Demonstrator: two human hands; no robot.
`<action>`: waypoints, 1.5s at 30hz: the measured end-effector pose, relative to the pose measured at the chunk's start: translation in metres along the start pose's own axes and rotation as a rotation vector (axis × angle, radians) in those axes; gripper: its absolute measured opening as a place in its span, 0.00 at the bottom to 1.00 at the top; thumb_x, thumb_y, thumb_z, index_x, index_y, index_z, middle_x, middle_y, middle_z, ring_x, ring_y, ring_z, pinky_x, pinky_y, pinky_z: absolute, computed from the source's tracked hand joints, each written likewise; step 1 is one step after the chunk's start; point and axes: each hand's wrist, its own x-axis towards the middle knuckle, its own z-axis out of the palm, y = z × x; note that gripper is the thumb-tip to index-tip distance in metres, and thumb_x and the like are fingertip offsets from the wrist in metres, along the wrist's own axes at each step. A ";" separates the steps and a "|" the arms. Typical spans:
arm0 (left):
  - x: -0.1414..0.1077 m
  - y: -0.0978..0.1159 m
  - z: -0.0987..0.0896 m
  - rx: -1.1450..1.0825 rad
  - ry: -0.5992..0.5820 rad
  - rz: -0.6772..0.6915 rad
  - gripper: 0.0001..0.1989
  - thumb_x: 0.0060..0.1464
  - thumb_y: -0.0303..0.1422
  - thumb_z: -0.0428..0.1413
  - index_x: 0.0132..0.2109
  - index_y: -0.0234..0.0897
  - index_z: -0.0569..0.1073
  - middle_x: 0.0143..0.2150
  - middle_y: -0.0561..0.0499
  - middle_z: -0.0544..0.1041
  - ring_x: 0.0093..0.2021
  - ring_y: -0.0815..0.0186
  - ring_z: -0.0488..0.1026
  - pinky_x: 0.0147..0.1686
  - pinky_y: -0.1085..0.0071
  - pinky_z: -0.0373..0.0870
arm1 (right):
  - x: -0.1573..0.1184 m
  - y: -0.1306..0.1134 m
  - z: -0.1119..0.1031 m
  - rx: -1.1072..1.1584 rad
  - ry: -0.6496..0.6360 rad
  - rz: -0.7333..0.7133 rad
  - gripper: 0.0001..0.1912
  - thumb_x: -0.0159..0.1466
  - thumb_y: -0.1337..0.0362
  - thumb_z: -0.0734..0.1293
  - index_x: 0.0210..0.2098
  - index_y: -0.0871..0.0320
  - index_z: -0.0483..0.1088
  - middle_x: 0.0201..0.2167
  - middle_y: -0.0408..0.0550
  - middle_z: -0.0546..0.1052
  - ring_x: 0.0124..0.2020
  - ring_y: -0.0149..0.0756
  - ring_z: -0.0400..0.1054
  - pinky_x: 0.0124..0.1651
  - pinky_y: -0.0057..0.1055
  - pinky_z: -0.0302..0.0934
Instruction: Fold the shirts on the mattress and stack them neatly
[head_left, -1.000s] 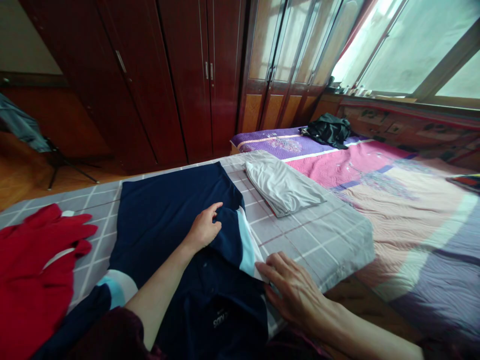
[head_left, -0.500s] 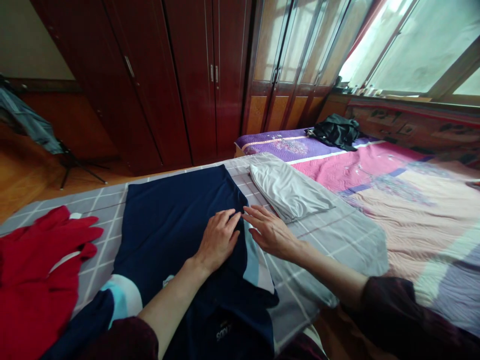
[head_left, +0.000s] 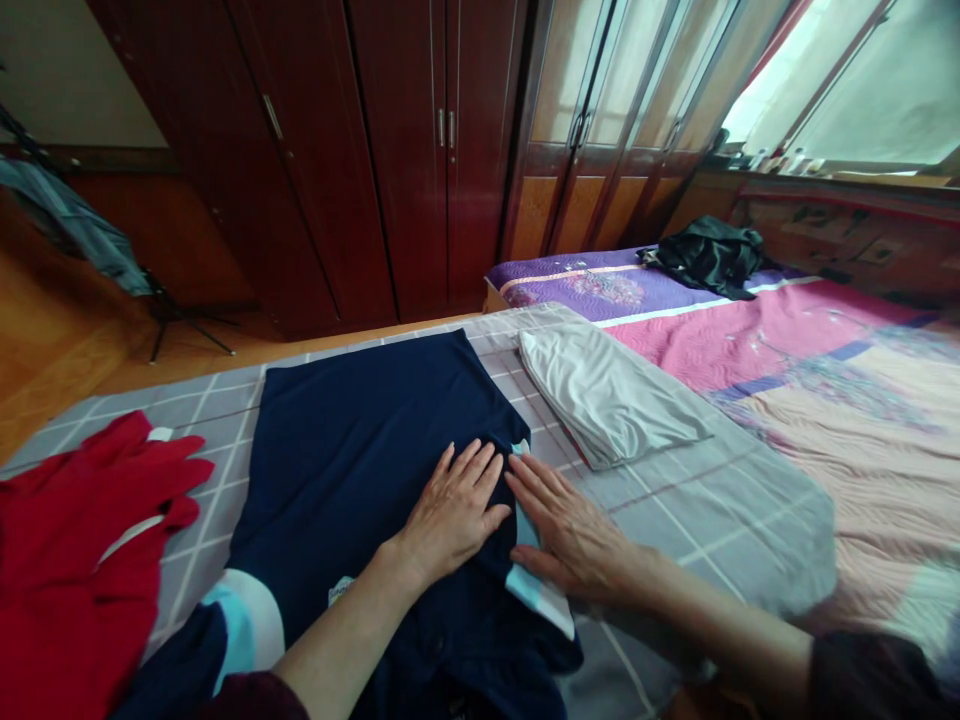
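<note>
A navy blue shirt (head_left: 352,430) with light blue and white sleeve bands lies spread over a grey checked cloth. My left hand (head_left: 457,510) rests flat on the shirt near its right edge, fingers extended. Just to the right, my right hand (head_left: 562,520) lies over the folded-in sleeve's pale band, its fingers stretched out and its thumb apart. Neither hand grips the fabric. The collar end of the shirt is bunched at the bottom, partly out of frame.
Red clothing (head_left: 90,540) lies at the left. A folded light grey garment (head_left: 607,390) is to the right of the shirt. Beyond are a bed with a colourful cover (head_left: 675,345), a black garment (head_left: 705,255), dark red wardrobes (head_left: 405,170) and a tripod stand (head_left: 187,320).
Both hands have moved down and now lie flat on the shirt and its sleeve band. The band has shifted slightly under my right hand. The camera view has shifted a little.
</note>
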 end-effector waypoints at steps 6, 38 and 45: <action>0.000 0.001 -0.006 -0.057 -0.053 -0.065 0.34 0.57 0.45 0.51 0.65 0.32 0.54 0.68 0.39 0.51 0.68 0.53 0.43 0.64 0.47 0.40 | -0.014 -0.005 0.005 -0.024 -0.012 -0.020 0.44 0.61 0.49 0.63 0.67 0.66 0.41 0.67 0.63 0.43 0.68 0.52 0.33 0.63 0.54 0.45; -0.234 0.008 -0.093 0.327 0.318 -1.483 0.21 0.55 0.46 0.51 0.49 0.35 0.69 0.42 0.45 0.73 0.44 0.57 0.70 0.46 0.62 0.66 | 0.097 -0.087 0.030 0.464 -0.566 -1.002 0.39 0.60 0.47 0.65 0.64 0.59 0.54 0.64 0.62 0.49 0.65 0.58 0.40 0.62 0.56 0.44; -0.205 0.009 -0.107 0.212 0.341 -1.375 0.07 0.57 0.35 0.47 0.33 0.39 0.67 0.34 0.50 0.72 0.37 0.61 0.69 0.41 0.66 0.65 | 0.095 -0.087 0.054 0.428 -0.447 -1.053 0.38 0.58 0.46 0.66 0.62 0.59 0.59 0.63 0.63 0.54 0.64 0.60 0.47 0.60 0.55 0.50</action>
